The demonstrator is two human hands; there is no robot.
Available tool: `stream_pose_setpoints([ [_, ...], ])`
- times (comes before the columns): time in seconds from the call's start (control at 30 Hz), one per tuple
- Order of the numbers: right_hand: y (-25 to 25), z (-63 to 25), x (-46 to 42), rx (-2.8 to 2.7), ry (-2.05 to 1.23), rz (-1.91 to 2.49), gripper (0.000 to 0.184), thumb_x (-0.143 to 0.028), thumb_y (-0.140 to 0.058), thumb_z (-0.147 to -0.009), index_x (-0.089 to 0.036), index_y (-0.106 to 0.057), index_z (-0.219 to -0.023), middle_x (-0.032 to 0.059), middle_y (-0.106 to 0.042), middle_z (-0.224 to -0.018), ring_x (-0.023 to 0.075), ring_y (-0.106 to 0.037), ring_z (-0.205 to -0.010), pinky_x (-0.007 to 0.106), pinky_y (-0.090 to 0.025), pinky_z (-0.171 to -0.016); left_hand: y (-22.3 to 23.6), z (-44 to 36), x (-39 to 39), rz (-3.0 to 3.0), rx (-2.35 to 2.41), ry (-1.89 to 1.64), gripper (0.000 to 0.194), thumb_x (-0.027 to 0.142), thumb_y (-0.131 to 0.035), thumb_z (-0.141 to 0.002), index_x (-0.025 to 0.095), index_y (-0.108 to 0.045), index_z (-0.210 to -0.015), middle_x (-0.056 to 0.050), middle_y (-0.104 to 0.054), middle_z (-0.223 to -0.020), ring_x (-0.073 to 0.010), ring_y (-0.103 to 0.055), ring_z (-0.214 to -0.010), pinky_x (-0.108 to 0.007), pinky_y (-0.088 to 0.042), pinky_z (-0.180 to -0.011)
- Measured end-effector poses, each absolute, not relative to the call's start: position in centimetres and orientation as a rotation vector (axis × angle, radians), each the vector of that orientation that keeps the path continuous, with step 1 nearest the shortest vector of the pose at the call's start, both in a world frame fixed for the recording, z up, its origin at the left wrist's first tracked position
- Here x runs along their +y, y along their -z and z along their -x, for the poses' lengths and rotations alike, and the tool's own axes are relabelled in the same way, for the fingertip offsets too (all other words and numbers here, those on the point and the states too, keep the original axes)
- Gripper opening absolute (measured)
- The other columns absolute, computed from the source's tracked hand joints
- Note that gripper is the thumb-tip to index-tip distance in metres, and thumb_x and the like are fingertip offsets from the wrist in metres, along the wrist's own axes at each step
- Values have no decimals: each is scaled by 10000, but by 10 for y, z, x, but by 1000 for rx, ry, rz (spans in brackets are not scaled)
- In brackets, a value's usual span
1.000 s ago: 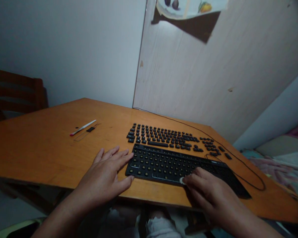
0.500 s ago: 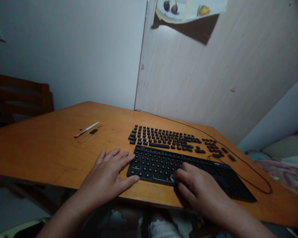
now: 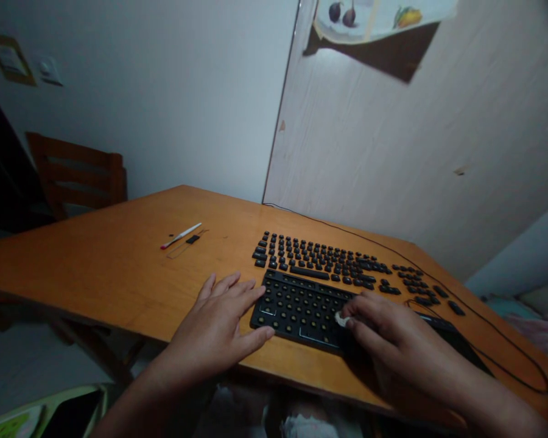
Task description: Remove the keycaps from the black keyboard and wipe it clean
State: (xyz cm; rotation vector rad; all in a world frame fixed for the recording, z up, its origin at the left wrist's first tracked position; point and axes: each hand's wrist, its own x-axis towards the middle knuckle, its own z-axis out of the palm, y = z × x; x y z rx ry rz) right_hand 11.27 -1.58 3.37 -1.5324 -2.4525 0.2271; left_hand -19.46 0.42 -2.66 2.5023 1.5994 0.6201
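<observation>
A black keyboard base with its keycaps taken off lies near the front edge of an orange wooden table. The loose black keycaps are laid out in rows just behind it. My left hand rests flat with fingers spread, touching the base's left end. My right hand lies over the middle of the base, fingers pinched on a small white wad pressed against it.
A white tool with a red tip and a small black piece lie at the table's left. The keyboard's black cable loops along the back and right. A wooden chair stands behind the table's left corner.
My right hand with the white wad slid left along the keyboard base, then slightly up onto its middle. The view has shifted left. My left hand stays put.
</observation>
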Motion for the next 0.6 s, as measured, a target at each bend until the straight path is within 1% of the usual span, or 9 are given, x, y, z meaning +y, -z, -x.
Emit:
stream_pose_setpoints([
  [0.13, -35, -85, 11, -2514, -245, 1470, 135, -213, -506, -902, -224, -630, -953, 33, -620, -901, 169, -577, -801, 274, -414, -719, 25, 194, 3, -2480, 1591, -618, 685, 709, -487, -809, 309, -520, -1365, -56, -512, -1439, -331, -343, -1392, -585, -132, -1164],
  [0.43, -36, -29, 74, -2582, -108, 1444, 168, -257, -515, -910, -213, -648, -1004, 46, -616, -960, 174, -575, -884, 260, -387, -758, 24, 193, 1, -2429, 1582, -615, 651, 660, -544, -798, 339, -516, -1363, -31, -511, -1440, -335, -331, -1400, -603, -110, -1165],
  [0.53, -36, -13, 82, -2633, -45, 1437, 185, -240, -524, -898, -215, -659, -1022, 49, -610, -965, 177, -571, -896, 255, -376, -742, 23, 193, 0, -2418, 1573, -618, 647, 651, -550, -797, 341, -515, -1363, -30, -512, -1440, -336, -331, -1400, -607, -102, -1166],
  [0.6, -36, -7, 83, -2676, 10, 1438, 175, -236, -528, -890, -218, -665, -997, 48, -602, -950, 175, -570, -871, 251, -367, -710, 22, 193, 0, -2416, 1573, -611, 646, 645, -553, -797, 342, -510, -1366, -27, -513, -1439, -336, -335, -1398, -607, -98, -1167],
])
